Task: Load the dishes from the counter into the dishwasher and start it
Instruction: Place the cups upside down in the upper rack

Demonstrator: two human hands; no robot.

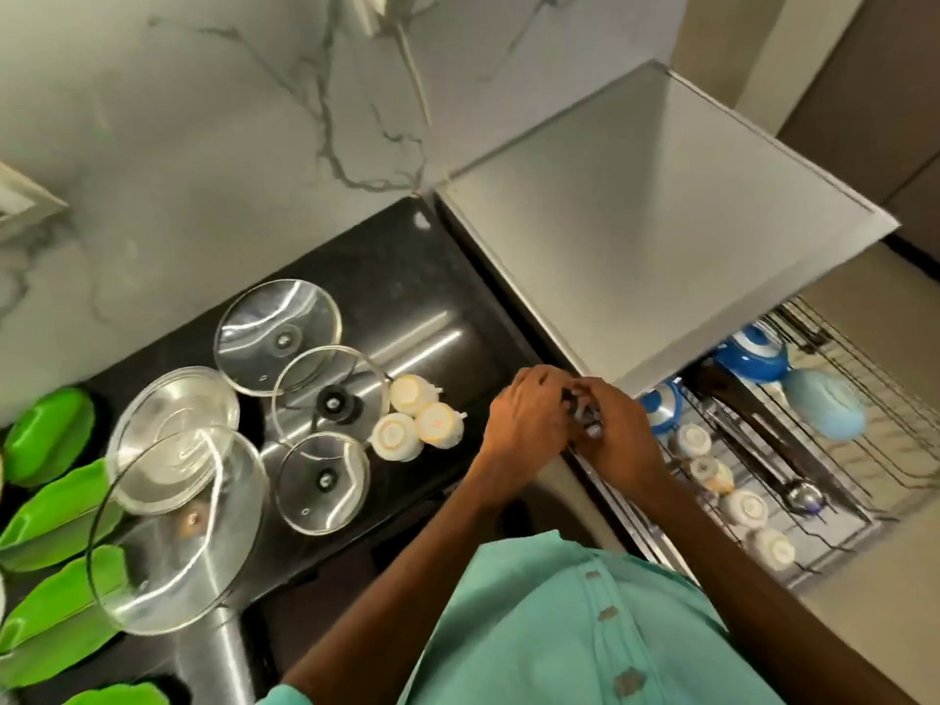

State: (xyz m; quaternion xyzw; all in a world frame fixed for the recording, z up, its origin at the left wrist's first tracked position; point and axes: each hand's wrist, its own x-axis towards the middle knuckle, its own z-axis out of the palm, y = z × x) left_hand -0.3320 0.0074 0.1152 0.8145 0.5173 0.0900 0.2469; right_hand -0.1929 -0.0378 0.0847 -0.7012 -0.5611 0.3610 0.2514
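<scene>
Both hands meet at the middle of the view, over the edge where the black desk (407,256) ends and the dishwasher (636,221) begins. The left hand (529,414) and the right hand (618,442) have their fingers curled around a small dark thing (585,414) held between them; what it is cannot be told.

On the desk, three white cups (414,417) stand upside down at 9 o'clock from the hands, just beside several glass lids (277,330). Green plates (51,521) lie at the far 9 o'clock edge.

At 3 o'clock the dishwasher's wire rack (839,501) is pulled out. It holds blue bowls (753,351), a row of white cups (745,508) and a metal ladle (803,496).
</scene>
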